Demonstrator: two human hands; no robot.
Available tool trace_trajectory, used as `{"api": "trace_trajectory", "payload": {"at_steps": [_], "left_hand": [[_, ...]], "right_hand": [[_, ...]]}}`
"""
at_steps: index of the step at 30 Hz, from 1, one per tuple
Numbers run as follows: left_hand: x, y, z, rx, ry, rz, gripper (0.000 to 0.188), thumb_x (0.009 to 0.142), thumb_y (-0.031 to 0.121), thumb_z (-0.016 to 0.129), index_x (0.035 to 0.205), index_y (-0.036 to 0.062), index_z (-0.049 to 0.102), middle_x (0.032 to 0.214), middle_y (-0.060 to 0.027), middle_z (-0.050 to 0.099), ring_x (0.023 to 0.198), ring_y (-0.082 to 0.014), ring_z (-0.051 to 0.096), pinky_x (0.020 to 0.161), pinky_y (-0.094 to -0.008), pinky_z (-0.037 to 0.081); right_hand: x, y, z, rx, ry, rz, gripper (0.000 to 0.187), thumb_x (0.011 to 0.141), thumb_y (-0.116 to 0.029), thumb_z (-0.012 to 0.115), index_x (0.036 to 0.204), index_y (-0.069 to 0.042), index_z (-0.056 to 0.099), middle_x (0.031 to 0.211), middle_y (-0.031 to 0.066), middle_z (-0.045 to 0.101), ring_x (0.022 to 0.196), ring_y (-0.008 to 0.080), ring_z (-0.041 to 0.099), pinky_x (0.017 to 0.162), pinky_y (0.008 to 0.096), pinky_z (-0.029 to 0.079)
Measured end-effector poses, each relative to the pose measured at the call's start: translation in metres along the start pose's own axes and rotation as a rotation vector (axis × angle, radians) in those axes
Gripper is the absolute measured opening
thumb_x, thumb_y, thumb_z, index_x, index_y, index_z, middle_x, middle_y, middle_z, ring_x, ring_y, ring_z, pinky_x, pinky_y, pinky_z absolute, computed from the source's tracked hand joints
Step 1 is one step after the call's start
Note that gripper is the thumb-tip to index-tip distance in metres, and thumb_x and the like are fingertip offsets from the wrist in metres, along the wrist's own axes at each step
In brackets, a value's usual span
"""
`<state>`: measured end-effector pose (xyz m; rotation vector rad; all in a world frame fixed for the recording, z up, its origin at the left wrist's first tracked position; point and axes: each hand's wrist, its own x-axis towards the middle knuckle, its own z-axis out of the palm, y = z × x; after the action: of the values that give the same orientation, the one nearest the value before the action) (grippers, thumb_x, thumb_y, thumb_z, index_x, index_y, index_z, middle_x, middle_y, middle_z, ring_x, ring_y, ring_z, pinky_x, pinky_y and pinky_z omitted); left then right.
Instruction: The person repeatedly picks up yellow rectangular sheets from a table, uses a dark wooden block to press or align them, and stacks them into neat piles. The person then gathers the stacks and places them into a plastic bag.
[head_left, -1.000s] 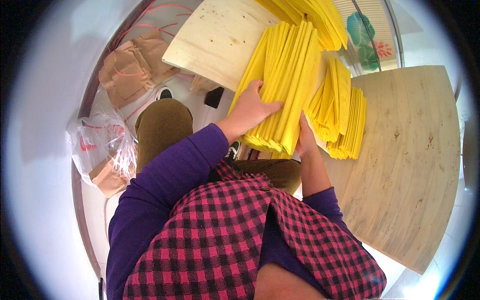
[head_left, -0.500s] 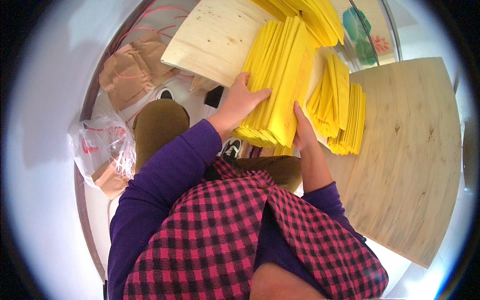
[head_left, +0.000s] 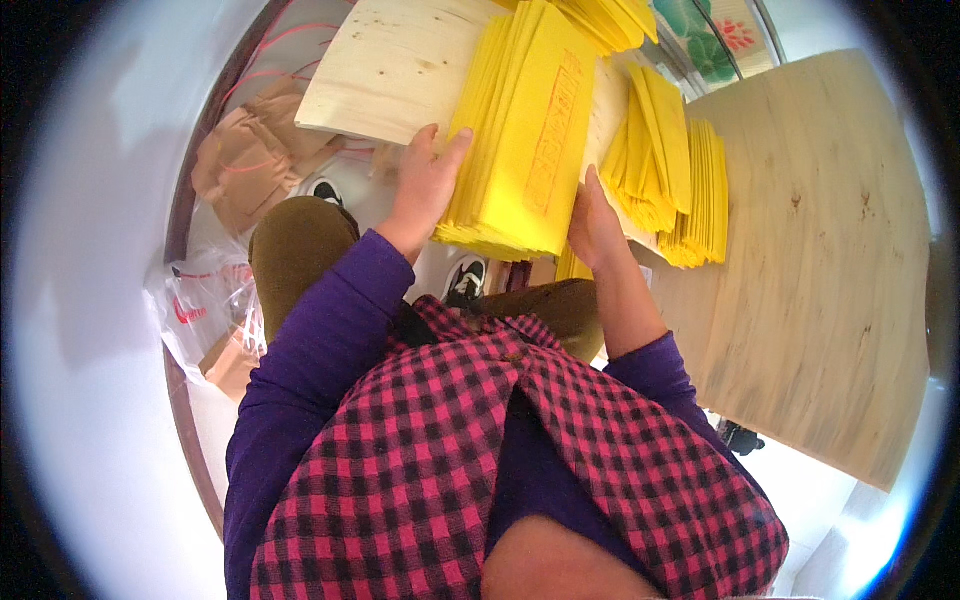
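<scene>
A thick stack of flat yellow folded pieces [head_left: 510,150], with red print on its top piece, lies on a pale wooden board [head_left: 390,70] and juts over the board's near edge. Whether the pieces are paper or cloth I cannot tell. My left hand [head_left: 425,190] is upright at the stack's left side, fingers stretched and apart, thumb against the fanned edges. Along the right side lies my right hand [head_left: 597,225], its thumb pointing up and flat against the stack; its other fingers are partly hidden.
More yellow bundles [head_left: 660,165] lie to the right, with another yellow pile [head_left: 605,22] behind. A large wooden panel [head_left: 800,260] stands at the right. Crumpled brown paper [head_left: 250,150], pink cord [head_left: 300,45] and a clear plastic bag [head_left: 205,310] are on the floor at left.
My left hand has loosened from over the stack's edge and moved to its side. The stack's printed top face now shows more fully. The view has shifted slightly.
</scene>
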<state>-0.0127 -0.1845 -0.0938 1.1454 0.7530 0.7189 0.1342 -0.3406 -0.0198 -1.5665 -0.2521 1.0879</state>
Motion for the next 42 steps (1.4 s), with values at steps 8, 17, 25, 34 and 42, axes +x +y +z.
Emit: {"api": "trace_trajectory", "payload": {"at_steps": [8,17,25,34,42], "left_hand": [[-0.021,-0.002,0.009,0.147,-0.114,0.247,0.075,0.089,0.048,0.046,0.126,-0.0161,0.034,0.125,-0.0318,0.043,0.12,-0.0395,0.04,0.101,-0.0382,0.03],[-0.017,-0.002,0.004,0.074,-0.222,0.196,0.081,0.092,0.054,0.036,0.133,-0.0146,0.025,0.138,-0.0287,0.031,0.131,-0.036,0.027,0.108,-0.0375,0.019],[0.027,0.033,0.017,0.113,-0.332,0.23,0.082,0.092,0.057,0.031,0.138,-0.0093,0.018,0.145,-0.0268,0.017,0.137,-0.0321,0.015,0.111,-0.0335,0.012],[0.056,0.06,0.04,0.026,-0.464,0.056,0.078,0.093,0.055,0.033,0.14,-0.0045,0.017,0.144,-0.0181,0.025,0.132,-0.0245,0.025,0.107,-0.0297,0.021],[0.077,0.077,0.057,0.014,-0.408,-0.046,0.071,0.094,0.051,0.034,0.141,-0.0013,0.022,0.143,-0.0146,0.029,0.131,-0.0226,0.028,0.106,-0.0293,0.023]], "right_hand": [[-0.009,-0.003,0.017,0.104,-0.008,-0.031,0.073,0.095,-0.055,0.021,0.135,0.005,0.03,0.136,0.0158,0.041,0.125,0.0255,0.039,0.104,0.0363,0.029],[0.0,0.005,0.004,0.102,-0.062,-0.149,0.076,0.094,-0.057,0.019,0.136,0.004,0.029,0.138,0.0158,0.037,0.127,0.0259,0.036,0.105,0.0362,0.028],[0.045,-0.024,-0.01,0.032,0.126,-0.226,0.077,0.093,-0.058,0.021,0.138,0.005,0.022,0.143,0.016,0.03,0.131,0.0263,0.029,0.107,0.0371,0.021],[0.062,-0.037,-0.005,0.153,0.051,-0.26,0.068,0.095,-0.054,0.024,0.137,-0.002,0.033,0.136,0.0131,0.04,0.123,0.0229,0.039,0.101,0.0344,0.033],[0.084,-0.039,-0.017,0.205,0.107,-0.283,0.083,0.09,-0.061,0.031,0.142,0.002,0.014,0.146,0.0186,0.019,0.135,0.0257,0.022,0.108,0.0365,0.02]]}}
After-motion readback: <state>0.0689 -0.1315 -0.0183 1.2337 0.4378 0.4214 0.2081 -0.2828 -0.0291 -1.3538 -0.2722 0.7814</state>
